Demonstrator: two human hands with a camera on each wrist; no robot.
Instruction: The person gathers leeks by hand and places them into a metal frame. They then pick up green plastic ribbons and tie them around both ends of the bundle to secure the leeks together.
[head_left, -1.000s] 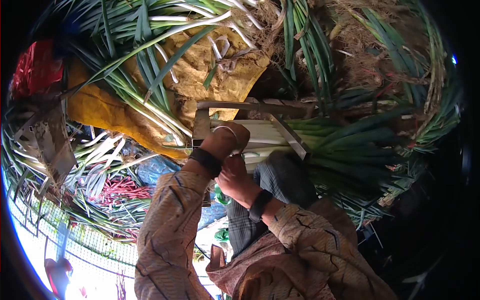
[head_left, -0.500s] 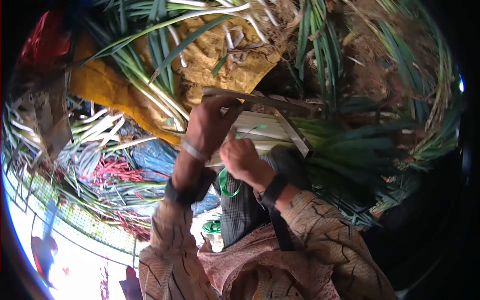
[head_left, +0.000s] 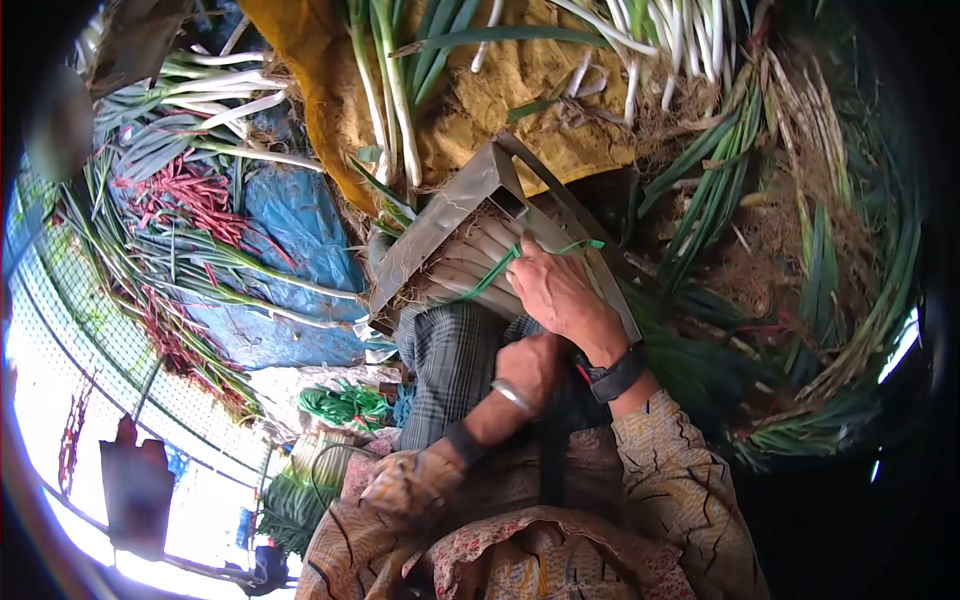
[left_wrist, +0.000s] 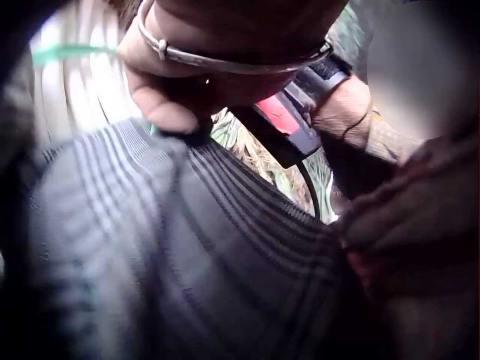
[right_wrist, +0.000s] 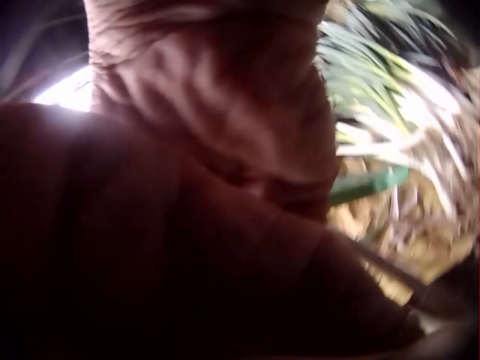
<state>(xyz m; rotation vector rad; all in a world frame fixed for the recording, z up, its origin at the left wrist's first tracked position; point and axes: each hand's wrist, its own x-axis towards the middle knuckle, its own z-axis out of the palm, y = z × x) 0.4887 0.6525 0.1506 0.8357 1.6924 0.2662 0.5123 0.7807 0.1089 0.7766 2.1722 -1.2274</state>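
A bundle of leeks (head_left: 470,262) lies in an open metal frame (head_left: 440,225) over the person's knees, its roots toward the frame's left end. A thin green strip (head_left: 487,277) crosses the white stems. My right hand (head_left: 570,300) lies over the bundle and pinches the strip, whose loose end sticks out past the fingers; in the right wrist view green (right_wrist: 367,186) shows beside the hand. My left hand (head_left: 530,372), wearing a bangle, is curled low by the thigh. A bit of green shows at its thumb (left_wrist: 169,116); I cannot tell whether it grips the strip.
Loose leeks (head_left: 690,40) lie on a yellow sheet (head_left: 560,100) ahead. More leeks, some red strips (head_left: 190,205) and a blue sheet (head_left: 300,225) are at the left. A heap of green strips (head_left: 345,402) sits beside the left knee. Leek leaves and roots ring the right side.
The view has turned, so the frame now slants. My left hand has come down from the frame's left end to the thigh, and my right hand has moved up onto the bundle's strip.
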